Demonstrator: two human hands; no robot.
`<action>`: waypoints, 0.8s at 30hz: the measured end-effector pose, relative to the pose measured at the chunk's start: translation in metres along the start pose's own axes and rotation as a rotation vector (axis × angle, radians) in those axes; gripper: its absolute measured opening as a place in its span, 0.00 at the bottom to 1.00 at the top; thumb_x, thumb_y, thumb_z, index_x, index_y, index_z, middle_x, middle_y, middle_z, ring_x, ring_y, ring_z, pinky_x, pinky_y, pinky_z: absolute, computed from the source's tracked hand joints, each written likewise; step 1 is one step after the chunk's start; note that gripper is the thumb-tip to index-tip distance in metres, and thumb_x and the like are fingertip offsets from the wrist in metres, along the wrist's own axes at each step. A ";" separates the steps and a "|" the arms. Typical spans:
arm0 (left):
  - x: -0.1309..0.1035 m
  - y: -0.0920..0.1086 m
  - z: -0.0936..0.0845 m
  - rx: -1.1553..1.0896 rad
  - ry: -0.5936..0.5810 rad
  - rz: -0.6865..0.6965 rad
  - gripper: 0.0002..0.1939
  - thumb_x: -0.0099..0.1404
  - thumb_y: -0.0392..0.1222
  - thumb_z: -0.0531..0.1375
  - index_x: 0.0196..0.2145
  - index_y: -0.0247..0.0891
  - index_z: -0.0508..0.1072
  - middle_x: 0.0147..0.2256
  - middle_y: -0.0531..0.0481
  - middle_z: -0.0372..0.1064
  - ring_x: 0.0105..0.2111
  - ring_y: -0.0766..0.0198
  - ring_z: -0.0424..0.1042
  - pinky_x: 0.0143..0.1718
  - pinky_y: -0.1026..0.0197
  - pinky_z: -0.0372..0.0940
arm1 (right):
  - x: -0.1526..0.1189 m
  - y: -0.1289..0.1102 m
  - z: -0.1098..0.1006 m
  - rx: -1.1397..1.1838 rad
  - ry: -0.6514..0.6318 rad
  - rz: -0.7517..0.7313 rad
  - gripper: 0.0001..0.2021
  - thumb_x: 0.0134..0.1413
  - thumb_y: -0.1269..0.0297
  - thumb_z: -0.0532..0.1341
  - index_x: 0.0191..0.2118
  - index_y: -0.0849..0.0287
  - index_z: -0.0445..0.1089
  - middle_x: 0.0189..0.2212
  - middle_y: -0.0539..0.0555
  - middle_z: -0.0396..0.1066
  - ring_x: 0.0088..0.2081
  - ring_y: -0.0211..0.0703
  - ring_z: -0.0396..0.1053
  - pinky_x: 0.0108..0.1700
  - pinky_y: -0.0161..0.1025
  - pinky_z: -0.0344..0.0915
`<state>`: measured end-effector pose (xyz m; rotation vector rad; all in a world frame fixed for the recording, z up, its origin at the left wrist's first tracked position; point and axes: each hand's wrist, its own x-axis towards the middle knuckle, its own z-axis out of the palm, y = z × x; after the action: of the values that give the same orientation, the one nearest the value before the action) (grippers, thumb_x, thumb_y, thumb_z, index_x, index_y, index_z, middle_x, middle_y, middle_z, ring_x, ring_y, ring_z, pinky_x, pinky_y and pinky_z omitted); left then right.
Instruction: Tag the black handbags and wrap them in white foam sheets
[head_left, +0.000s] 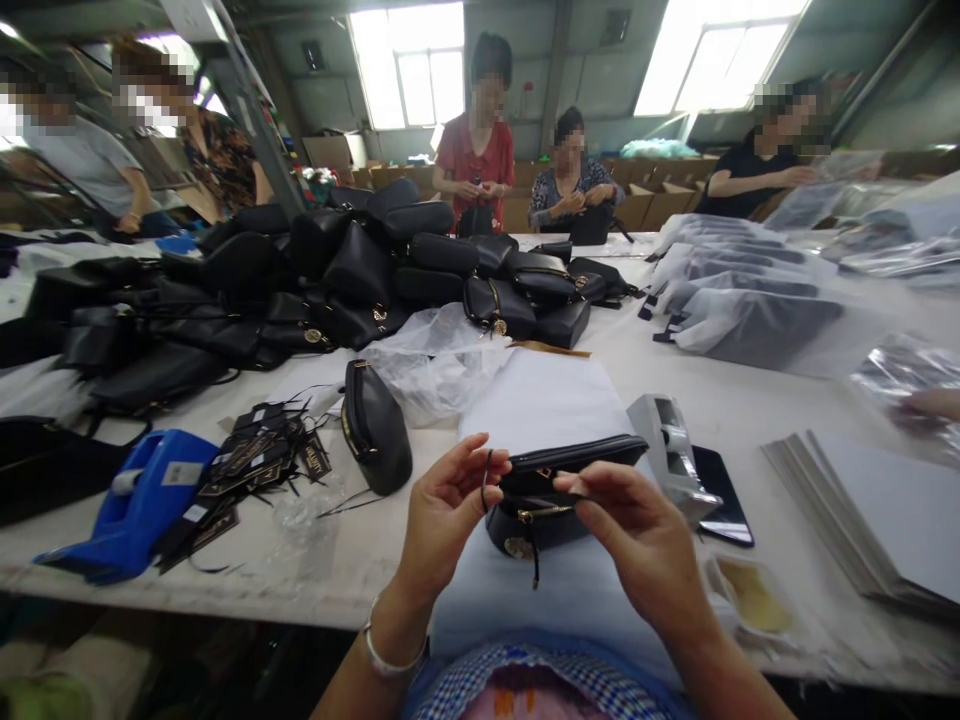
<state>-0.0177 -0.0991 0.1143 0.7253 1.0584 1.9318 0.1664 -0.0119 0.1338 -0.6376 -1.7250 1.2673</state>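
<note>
A black zippered bag [551, 535] with gold zipper hardware and a round gold charm sits in front of me on white paper. Above its left side, my left hand [454, 500] pinches a thin black cord [487, 480] that forms a small loop. At the bag's right side, the fingers of my right hand [637, 530] are pinched together near the zipper; what they hold is too small to make out. A second small black bag [382, 435] stands upright to the left. Black hang tags [259, 450] with cords lie in a pile beyond it.
A blue tape dispenser [146, 500] is at the left and a grey one [667, 450] at the right, beside a phone [724, 500]. Black bags [352, 265] are heaped across the table. Grey boards [885, 510] are stacked at right. Several people work opposite.
</note>
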 end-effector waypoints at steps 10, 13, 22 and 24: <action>-0.007 0.010 0.012 0.157 0.020 0.049 0.21 0.58 0.37 0.71 0.50 0.44 0.77 0.42 0.47 0.80 0.44 0.58 0.79 0.47 0.58 0.73 | 0.035 -0.025 0.031 -0.109 -0.248 0.000 0.31 0.57 0.66 0.66 0.65 0.50 0.59 0.31 0.46 0.74 0.34 0.38 0.75 0.44 0.36 0.75; -0.007 0.012 0.014 0.296 0.018 0.101 0.20 0.59 0.37 0.69 0.50 0.44 0.78 0.41 0.47 0.80 0.42 0.57 0.78 0.47 0.57 0.73 | 0.040 -0.032 0.032 -0.178 -0.285 -0.019 0.31 0.55 0.66 0.66 0.65 0.52 0.61 0.30 0.46 0.75 0.34 0.40 0.76 0.44 0.37 0.75; -0.013 0.050 0.020 0.798 -0.189 0.323 0.16 0.68 0.34 0.60 0.50 0.48 0.78 0.40 0.49 0.78 0.42 0.58 0.75 0.46 0.57 0.69 | 0.031 -0.027 0.024 -0.092 -0.450 0.088 0.34 0.59 0.65 0.62 0.69 0.48 0.52 0.51 0.54 0.75 0.53 0.47 0.73 0.58 0.48 0.68; -0.016 0.052 0.020 0.830 -0.187 0.325 0.18 0.68 0.35 0.60 0.53 0.48 0.76 0.42 0.48 0.78 0.42 0.58 0.75 0.47 0.58 0.69 | 0.029 -0.021 0.022 0.118 -0.457 0.198 0.35 0.61 0.61 0.62 0.70 0.46 0.48 0.54 0.57 0.73 0.55 0.51 0.71 0.57 0.52 0.68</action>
<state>-0.0131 -0.1217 0.1672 1.5768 1.7138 1.5837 0.1357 -0.0070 0.1617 -0.4815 -1.9669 1.7444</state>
